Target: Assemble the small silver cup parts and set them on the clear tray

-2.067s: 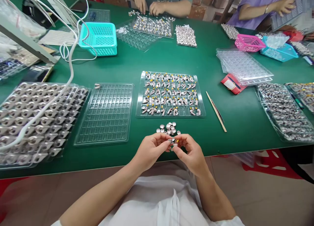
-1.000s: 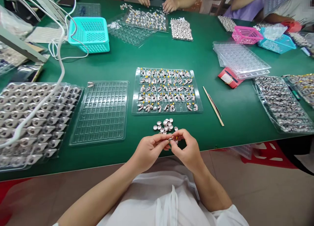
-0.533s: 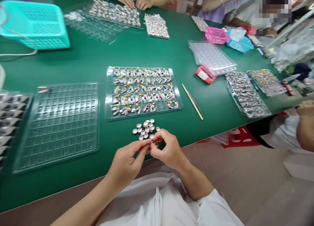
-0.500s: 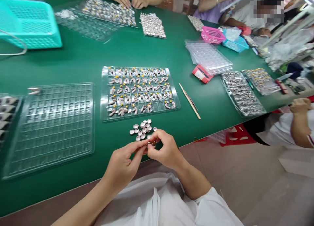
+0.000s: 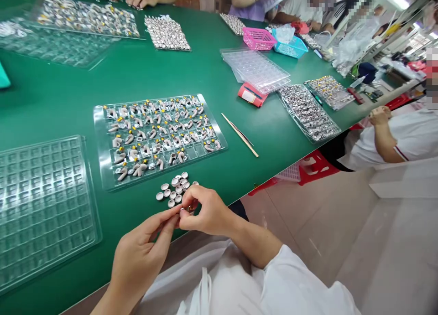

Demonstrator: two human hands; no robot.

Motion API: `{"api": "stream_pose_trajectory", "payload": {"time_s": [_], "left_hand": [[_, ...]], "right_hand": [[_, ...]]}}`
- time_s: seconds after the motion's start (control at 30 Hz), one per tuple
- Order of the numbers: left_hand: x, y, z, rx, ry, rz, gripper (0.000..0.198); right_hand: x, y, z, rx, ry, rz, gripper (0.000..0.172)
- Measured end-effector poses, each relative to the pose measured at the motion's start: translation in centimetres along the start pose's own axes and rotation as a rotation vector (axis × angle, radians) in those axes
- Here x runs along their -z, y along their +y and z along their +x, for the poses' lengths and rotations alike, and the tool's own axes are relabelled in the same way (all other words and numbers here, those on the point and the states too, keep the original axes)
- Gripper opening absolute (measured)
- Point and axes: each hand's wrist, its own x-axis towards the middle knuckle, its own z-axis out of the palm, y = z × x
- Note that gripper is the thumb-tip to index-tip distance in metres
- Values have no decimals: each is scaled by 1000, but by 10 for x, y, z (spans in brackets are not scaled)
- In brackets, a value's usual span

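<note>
view swings rightward since earlier frame; left hand and right hand still pinch small part between fingers, above bench near edge. tray mostly filled, near row gappy; loose caps remain.

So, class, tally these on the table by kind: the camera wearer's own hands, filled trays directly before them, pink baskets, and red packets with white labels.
Left hand and right hand: 2
Filled tray: 1
Pink basket: 1
Red packet: 1
Total: 5
</note>
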Motion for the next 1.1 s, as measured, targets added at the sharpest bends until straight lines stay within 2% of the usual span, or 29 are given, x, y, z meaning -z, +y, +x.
{"api": "stream_pose_trajectory", "payload": {"time_s": [0.13,0.3,0.33,0.4,0.43,0.57,0.67,0.9,1.1], "left_hand": [[2,8,3,91,-56,-145,30],[3,25,18,225,-106,-532,27],[3,27,21,243,-111,-607,26],[3,28,26,296,-114,-704,25],[3,29,27,314,-120,-735,25],[1,30,28,337,-154,-814,24],[-1,32,29,345,-166,-855,21],[-6,27,29,363,-116,-922,13],[-7,30,26,335,-84,-850,12]], "right_hand": [[3,-4,0,-8,13,-21,13],[14,-6,-5,1,-12,37,8],[16,-5,-7,-13,-16,80,11],[21,-1,-11,-30,-33,142,29],[23,2,-13,-29,-12,142,32],[25,9,-19,-36,64,98,18],[24,9,-21,-47,78,138,17],[24,15,-23,-124,-21,313,27],[27,18,-24,-137,-72,380,28]]}}
